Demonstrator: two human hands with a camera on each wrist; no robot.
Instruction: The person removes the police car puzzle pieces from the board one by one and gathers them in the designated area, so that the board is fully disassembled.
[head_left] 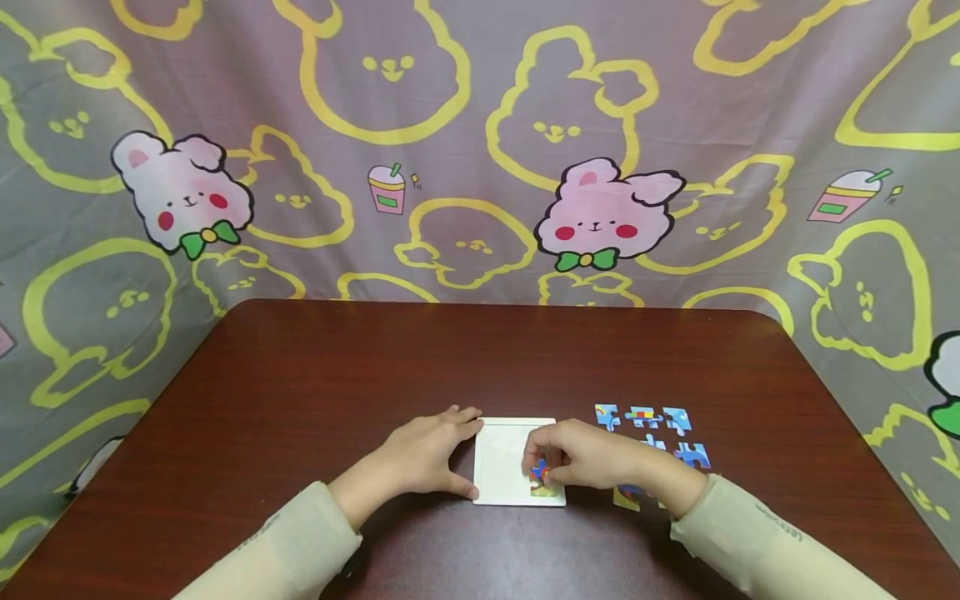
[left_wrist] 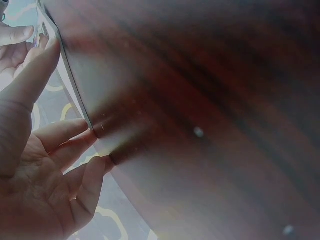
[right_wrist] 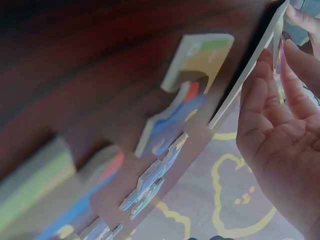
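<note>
A shallow white puzzle tray point(head_left: 498, 458) lies flat on the table. My left hand point(head_left: 427, 450) spans its left side, thumb at the near corner and fingertips at the far corner; the fingers are spread and fairly straight, touching the rim. With thumb and fingers my right hand point(head_left: 585, 454) pinches a colourful puzzle piece point(head_left: 542, 473) at the tray's near right corner. Fingers partly cover that piece, so whether it lies fully flat cannot be told. In the right wrist view the right hand point(right_wrist: 280, 105) reaches over the tray's rim point(right_wrist: 250, 67).
Several loose jigsaw pieces, among them a blue one point(head_left: 677, 419) and a yellow-edged one point(right_wrist: 200, 60), lie right of the tray, some hidden under the right forearm. The dark wooden table point(head_left: 337, 358) meets a patterned curtain point(head_left: 465, 150) at its back edge.
</note>
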